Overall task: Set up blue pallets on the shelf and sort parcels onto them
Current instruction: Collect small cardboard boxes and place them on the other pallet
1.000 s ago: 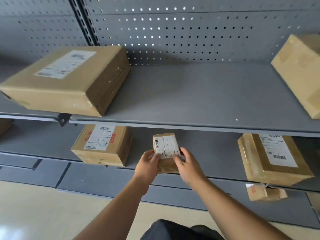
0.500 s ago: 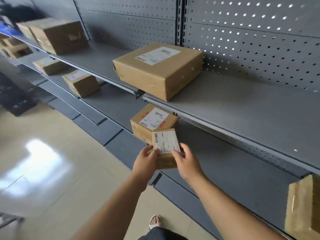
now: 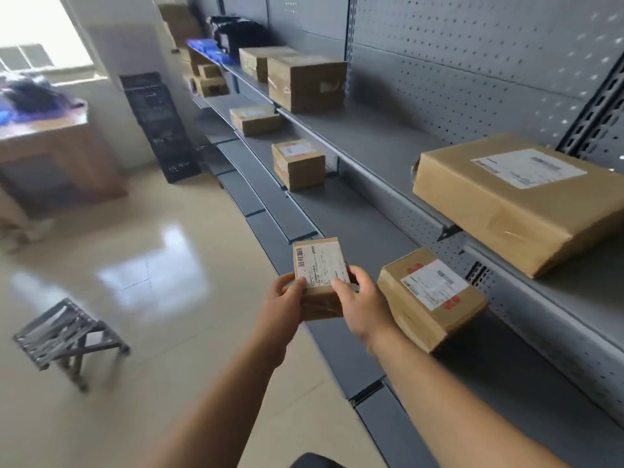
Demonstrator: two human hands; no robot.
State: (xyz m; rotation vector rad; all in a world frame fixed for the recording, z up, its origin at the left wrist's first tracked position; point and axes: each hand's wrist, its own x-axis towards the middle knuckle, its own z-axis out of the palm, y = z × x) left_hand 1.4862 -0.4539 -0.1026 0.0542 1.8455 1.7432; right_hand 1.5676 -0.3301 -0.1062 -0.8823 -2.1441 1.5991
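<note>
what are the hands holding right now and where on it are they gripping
A small labelled parcel, held by both hands at its near end: left hand on the left edge, right hand on the right.

Bare forearms, no sleeves; left hand [image 3: 284,300], right hand [image 3: 360,304] ungloved.

Upper shelf [image 3: 364,136]: grey metal; a large flat parcel [image 3: 520,201] at the near end overhangs the front edge, a taller box [image 3: 305,82] stands further along.
Lower shelf [image 3: 358,211]: grey; labelled parcel [image 3: 430,295] near, small box [image 3: 298,163] midway, flat box [image 3: 255,119] beyond.
Far end: blue pallets [image 3: 206,49], blurred.
Floor [image 3: 152,265]: glossy tiles; a folding stool [image 3: 64,332] stands on it.
</note>
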